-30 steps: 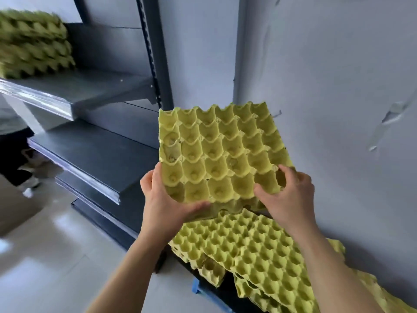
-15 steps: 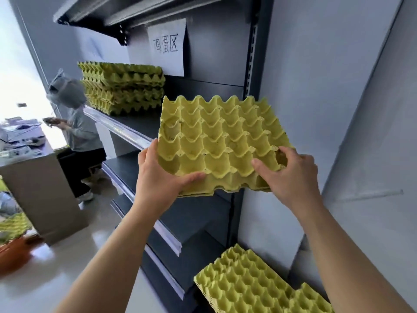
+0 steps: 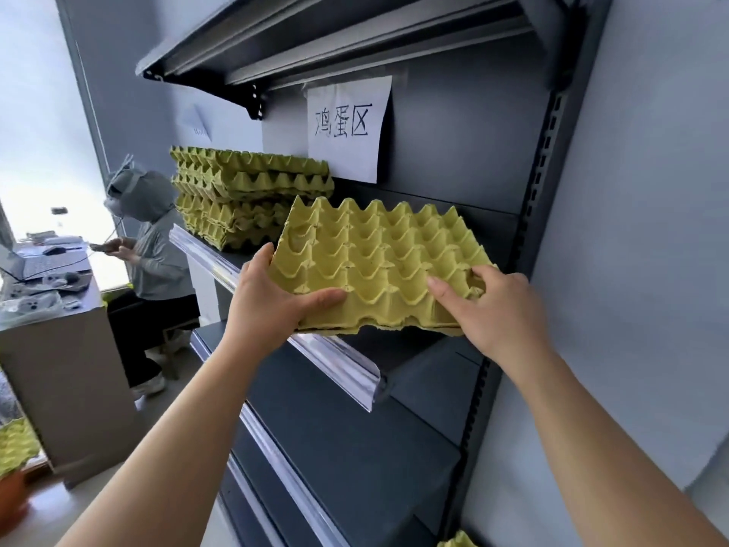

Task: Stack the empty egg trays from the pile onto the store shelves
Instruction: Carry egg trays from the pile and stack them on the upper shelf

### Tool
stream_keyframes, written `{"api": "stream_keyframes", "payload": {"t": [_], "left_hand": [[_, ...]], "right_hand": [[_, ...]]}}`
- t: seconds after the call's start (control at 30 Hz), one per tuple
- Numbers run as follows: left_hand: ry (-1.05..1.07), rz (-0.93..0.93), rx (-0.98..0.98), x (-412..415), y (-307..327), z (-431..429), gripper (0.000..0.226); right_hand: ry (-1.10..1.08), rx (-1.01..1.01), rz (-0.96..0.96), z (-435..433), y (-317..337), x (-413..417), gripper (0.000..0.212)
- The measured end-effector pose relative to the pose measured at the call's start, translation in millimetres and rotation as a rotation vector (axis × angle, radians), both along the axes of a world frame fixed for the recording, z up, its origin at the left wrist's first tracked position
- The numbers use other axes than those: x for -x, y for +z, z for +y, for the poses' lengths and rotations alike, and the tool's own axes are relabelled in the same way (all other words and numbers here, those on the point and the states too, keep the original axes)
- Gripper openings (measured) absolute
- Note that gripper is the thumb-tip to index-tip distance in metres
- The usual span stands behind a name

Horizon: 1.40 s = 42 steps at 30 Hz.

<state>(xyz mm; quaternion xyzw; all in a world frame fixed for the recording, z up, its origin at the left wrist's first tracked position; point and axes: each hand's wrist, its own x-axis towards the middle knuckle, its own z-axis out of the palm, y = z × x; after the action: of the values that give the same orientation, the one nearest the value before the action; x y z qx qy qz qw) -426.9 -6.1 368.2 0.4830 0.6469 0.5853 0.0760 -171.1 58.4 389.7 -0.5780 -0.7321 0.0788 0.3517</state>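
I hold a yellow-green empty egg tray [image 3: 371, 266] with both hands, roughly level, over the right part of the dark grey shelf [image 3: 339, 361]. My left hand [image 3: 272, 302] grips its near left corner, thumb on top. My right hand [image 3: 493, 309] grips its near right edge, fingers over the cups. A stack of several like trays [image 3: 244, 199] stands on the same shelf to the left, apart from the held tray. A corner of the floor pile [image 3: 459, 540] shows at the bottom edge.
A shelf above [image 3: 315, 37] overhangs the space. A paper sign [image 3: 347, 128] hangs on the back panel. Lower shelves [image 3: 355, 448] sit below. A seated person in a grey hood [image 3: 146, 238] and a desk [image 3: 51, 309] are at the left.
The tray has risen from above the floor pile to shelf height and tipped from steep to nearly level, moving in over the shelf. My view has swung upward with it.
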Motion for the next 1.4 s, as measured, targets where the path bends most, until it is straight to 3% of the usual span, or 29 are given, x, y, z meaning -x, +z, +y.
{"api": "stream_keyframes", "payload": {"t": [0.5,0.93,1.23,1.33,1.4], "left_hand": [[-0.318,0.027,0.061,167,4,95,0.140],[-0.547,0.055,0.159,185,-6,165,0.123],[-0.582,0.091,0.221,200,-23,179,0.116],[-0.597,0.141,0.209,201,-21,174,0.102],[-0.558,0.247,0.132,197,-16,166,0.081]], "right_hand": [[-0.312,-0.040,-0.051,-11,-7,146,0.096],[-0.529,0.006,-0.140,-13,-22,172,0.062],[-0.533,-0.022,-0.197,-7,-37,181,0.061],[-0.556,-0.036,-0.192,-9,-35,182,0.067],[-0.579,-0.062,-0.182,-13,-32,184,0.065]]}}
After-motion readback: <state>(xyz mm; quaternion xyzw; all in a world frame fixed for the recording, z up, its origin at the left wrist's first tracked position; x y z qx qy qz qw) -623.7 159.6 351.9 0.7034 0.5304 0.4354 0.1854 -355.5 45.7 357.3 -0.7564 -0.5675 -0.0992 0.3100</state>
